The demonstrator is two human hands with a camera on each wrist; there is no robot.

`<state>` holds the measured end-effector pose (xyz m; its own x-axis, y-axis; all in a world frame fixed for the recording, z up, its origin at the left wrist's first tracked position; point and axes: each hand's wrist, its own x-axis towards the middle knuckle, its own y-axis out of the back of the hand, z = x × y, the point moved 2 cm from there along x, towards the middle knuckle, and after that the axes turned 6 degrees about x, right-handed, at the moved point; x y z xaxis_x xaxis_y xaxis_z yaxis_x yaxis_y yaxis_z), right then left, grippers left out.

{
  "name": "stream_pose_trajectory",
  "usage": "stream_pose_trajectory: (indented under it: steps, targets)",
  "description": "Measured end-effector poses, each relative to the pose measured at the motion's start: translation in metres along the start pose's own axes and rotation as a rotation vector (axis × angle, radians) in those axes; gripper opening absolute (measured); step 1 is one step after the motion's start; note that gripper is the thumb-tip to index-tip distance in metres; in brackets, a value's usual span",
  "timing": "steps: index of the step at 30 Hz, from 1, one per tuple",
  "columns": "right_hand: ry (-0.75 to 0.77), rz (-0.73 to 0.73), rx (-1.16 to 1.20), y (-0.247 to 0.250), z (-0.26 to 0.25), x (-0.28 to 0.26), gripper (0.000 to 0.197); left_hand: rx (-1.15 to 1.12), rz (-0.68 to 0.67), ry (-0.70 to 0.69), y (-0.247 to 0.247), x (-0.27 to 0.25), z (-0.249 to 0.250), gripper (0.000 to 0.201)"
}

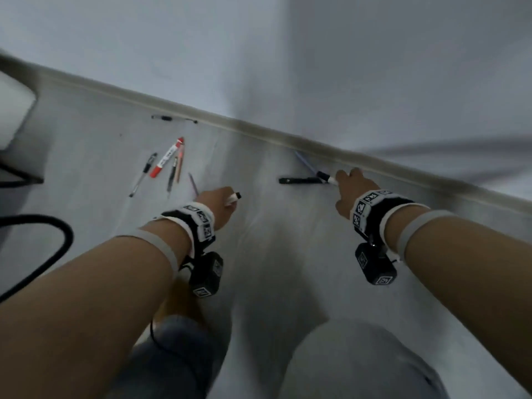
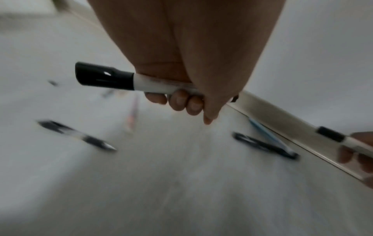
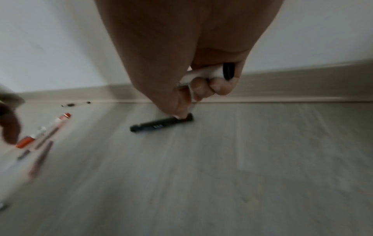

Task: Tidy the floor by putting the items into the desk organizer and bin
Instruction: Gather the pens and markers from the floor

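My left hand [image 1: 220,201] [image 2: 181,89] grips a white marker with a black cap [image 2: 105,78] [image 1: 234,197] above the pale floor. My right hand [image 1: 354,185] [image 3: 197,86] holds a second white marker with a black cap [image 3: 210,72] [image 1: 326,177] near the skirting. Its thumb tip touches the end of a black pen [image 3: 161,123] [image 1: 298,180] that lies on the floor. A blue pen [image 1: 306,162] [image 2: 268,135] lies along the skirting behind it. No organizer or bin is in view.
A cluster of pens lies left of my left hand: a red-capped marker [image 1: 168,160], a clear pen [image 1: 143,174], a dark pen [image 1: 172,175] and a pencil [image 1: 193,184]. Another pen [image 1: 172,118] lies by the skirting [image 1: 259,131]. A black cable [image 1: 51,254] loops at the left.
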<state>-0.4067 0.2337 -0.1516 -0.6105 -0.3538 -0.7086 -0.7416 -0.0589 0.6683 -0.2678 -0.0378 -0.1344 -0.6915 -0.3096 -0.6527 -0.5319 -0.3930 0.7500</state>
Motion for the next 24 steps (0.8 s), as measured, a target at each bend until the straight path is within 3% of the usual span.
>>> stream_pose_trajectory:
  steps: [4, 8, 10, 11, 13, 15, 17, 21, 24]
  targets:
    - [0.008, 0.054, -0.144, 0.007, -0.057, 0.036, 0.080, 0.079, -0.001, 0.146, 0.022, -0.024, -0.105, 0.041]
    - [0.002, 0.073, -0.371, -0.023, -0.085, 0.086, 0.097, 0.080, -0.068, 0.296, -0.024, -0.026, -0.170, 0.054]
    - [-0.024, 0.092, -0.361, -0.037, -0.094, 0.108, 0.101, 0.073, -0.049, 0.318, -0.048, -0.017, -0.183, 0.056]
    - [-0.034, 0.116, -0.336, -0.043, -0.096, 0.117, 0.099, 0.072, -0.027, 0.310, -0.058, -0.010, -0.186, 0.057]
    - [-0.008, 0.189, -0.348, -0.051, -0.101, 0.124, 0.077, 0.077, 0.005, 0.290, -0.075, 0.005, -0.186, 0.053]
    - [0.077, 0.238, -0.467, -0.055, -0.109, 0.123, 0.050, 0.067, 0.054, 0.295, -0.084, 0.018, -0.184, 0.041]
    - [0.151, 0.212, -0.580, -0.055, -0.125, 0.119, 0.034, 0.053, 0.074, 0.321, -0.087, 0.030, -0.182, 0.026]
    - [0.277, 0.048, -0.525, -0.057, -0.192, 0.108, 0.029, -0.064, -0.013, 0.332, -0.077, 0.040, -0.188, 0.017]
    - [0.372, -0.156, -0.472, -0.051, -0.255, 0.090, 0.042, -0.230, 0.040, 0.323, -0.056, 0.037, -0.196, 0.020]
